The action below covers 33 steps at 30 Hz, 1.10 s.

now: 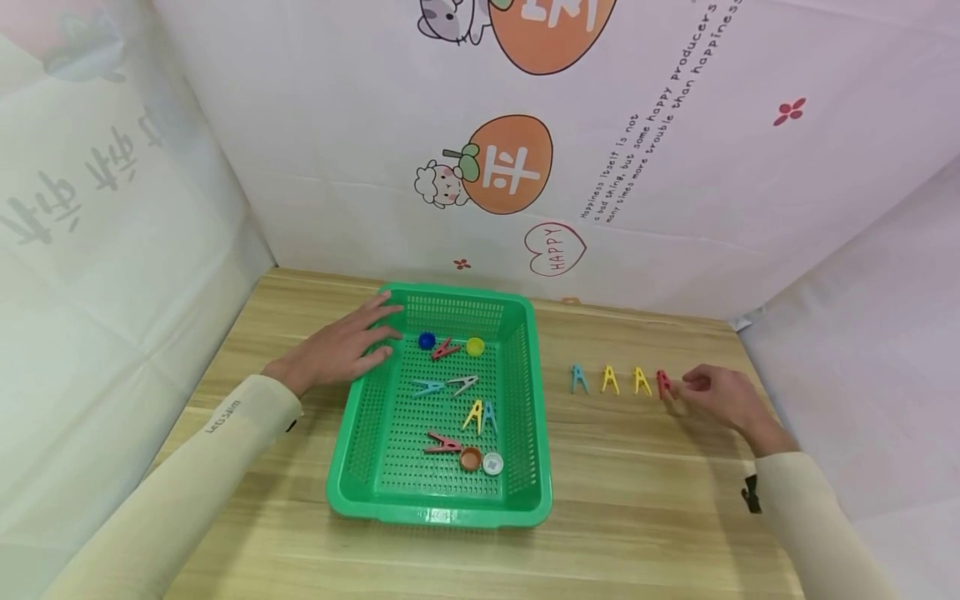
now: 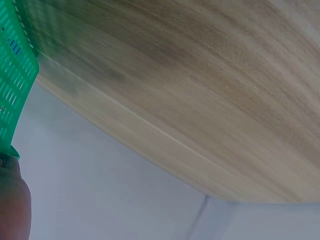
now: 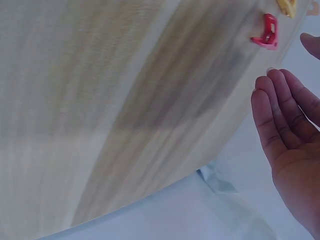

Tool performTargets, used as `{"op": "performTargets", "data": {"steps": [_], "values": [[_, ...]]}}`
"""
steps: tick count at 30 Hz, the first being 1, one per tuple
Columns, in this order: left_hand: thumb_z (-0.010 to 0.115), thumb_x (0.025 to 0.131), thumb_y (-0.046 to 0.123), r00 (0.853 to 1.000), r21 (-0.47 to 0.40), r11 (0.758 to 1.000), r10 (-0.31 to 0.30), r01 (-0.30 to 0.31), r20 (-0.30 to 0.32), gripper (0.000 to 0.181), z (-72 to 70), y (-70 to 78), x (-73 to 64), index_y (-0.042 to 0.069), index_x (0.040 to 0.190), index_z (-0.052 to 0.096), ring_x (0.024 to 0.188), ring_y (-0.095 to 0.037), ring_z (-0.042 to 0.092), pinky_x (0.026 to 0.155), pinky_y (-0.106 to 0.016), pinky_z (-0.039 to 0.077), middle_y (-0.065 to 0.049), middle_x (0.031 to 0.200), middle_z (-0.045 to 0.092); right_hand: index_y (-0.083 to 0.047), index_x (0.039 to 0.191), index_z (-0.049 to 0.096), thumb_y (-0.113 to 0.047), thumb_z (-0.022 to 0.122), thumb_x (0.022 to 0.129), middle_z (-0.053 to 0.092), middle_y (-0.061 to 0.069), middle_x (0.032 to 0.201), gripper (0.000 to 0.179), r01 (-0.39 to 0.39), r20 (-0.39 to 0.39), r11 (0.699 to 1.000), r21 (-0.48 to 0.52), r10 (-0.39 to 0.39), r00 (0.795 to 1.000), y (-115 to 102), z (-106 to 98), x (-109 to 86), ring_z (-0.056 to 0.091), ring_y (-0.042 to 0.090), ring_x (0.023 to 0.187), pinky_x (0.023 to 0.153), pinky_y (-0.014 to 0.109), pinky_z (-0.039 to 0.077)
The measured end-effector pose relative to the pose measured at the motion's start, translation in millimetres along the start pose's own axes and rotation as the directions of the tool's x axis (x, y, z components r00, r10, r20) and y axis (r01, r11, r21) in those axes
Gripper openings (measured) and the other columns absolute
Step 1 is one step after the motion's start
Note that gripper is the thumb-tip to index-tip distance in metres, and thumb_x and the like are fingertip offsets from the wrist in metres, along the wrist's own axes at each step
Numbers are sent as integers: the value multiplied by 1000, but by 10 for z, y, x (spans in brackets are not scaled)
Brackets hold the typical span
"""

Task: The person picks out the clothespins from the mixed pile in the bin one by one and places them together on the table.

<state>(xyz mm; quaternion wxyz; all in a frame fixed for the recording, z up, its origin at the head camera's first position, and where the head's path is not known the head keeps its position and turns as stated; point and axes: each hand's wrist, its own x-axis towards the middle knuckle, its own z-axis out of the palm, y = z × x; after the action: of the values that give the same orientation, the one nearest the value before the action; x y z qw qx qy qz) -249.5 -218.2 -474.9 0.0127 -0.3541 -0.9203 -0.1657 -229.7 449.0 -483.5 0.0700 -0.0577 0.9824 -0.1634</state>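
Observation:
My left hand (image 1: 339, 348) rests over the left rim of a green plastic basket (image 1: 542, 433), its fingers spread and reaching inside. A bit of that hand (image 2: 14, 205) also shows against the basket's edge in the left wrist view. At the right, my right hand (image 1: 723, 396) is beside a red clothespin (image 1: 664, 384), the last in a row on the table. The right wrist view has its fingers fairly straight and the thumb apart, with a gap between them and the red clothespin (image 3: 270, 32). Two yellow clothespins (image 1: 610, 379) and a blue clothespin (image 1: 578, 378) complete the row.
Inside the basket lie several clothespins, among them a red one (image 1: 444, 443) and a grey one (image 1: 462, 383). Bottle caps are there too: blue (image 1: 427, 340), yellow (image 1: 475, 346), brown (image 1: 470, 458) and white (image 1: 492, 463). Printed white cloth (image 1: 360, 208) surrounds the wooden table (image 1: 615, 517).

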Motion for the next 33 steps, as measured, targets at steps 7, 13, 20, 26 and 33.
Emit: {"op": "performTargets", "data": {"steps": [7, 13, 20, 26, 33], "values": [[57, 112, 28, 1000, -8, 1000, -2, 2, -7, 37, -5, -5, 4, 5, 138, 71, 170, -42, 10, 134, -63, 26, -18, 175, 37, 6, 128, 73, -44, 72, 105, 80, 21, 112, 55, 26, -24, 1000, 13, -26, 999, -169, -74, 20, 75, 40, 104, 87, 60, 61], [58, 112, 28, 1000, -20, 1000, -5, 5, -5, 37, -18, 6, 3, 4, 137, 72, 171, -42, 10, 134, -63, 26, -19, 175, 37, 5, 128, 74, -43, 74, 104, 80, 17, 109, 53, 81, -46, 997, 7, -81, 996, -467, -149, 60, 76, 34, 100, 86, 58, 62], [58, 112, 28, 1000, -18, 1000, -8, 8, -6, 37, -10, 3, -5, 4, 137, 72, 170, -42, 11, 134, -63, 27, -19, 175, 37, 3, 131, 73, -47, 72, 104, 80, 16, 112, 57, 137, -50, 990, -7, -138, 989, -797, -205, 117, 77, 33, 101, 91, 60, 61], [59, 112, 28, 1000, -16, 1000, -11, 11, -4, 37, -12, 7, -7, 4, 136, 72, 170, -43, 11, 133, -63, 28, -19, 175, 37, -1, 129, 75, -45, 74, 103, 80, 10, 110, 51, 182, -51, 983, 13, -181, 982, -1085, -221, 170, 76, 27, 100, 90, 54, 62], [58, 112, 29, 1000, -11, 1000, -2, 2, -4, 37, -3, 5, -4, 4, 136, 72, 170, -43, 11, 134, -63, 26, -20, 175, 37, -4, 122, 78, -43, 77, 100, 81, 7, 105, 44, 263, -72, 965, 15, -261, 963, -1439, -173, 259, 75, 22, 96, 88, 46, 63]]}}
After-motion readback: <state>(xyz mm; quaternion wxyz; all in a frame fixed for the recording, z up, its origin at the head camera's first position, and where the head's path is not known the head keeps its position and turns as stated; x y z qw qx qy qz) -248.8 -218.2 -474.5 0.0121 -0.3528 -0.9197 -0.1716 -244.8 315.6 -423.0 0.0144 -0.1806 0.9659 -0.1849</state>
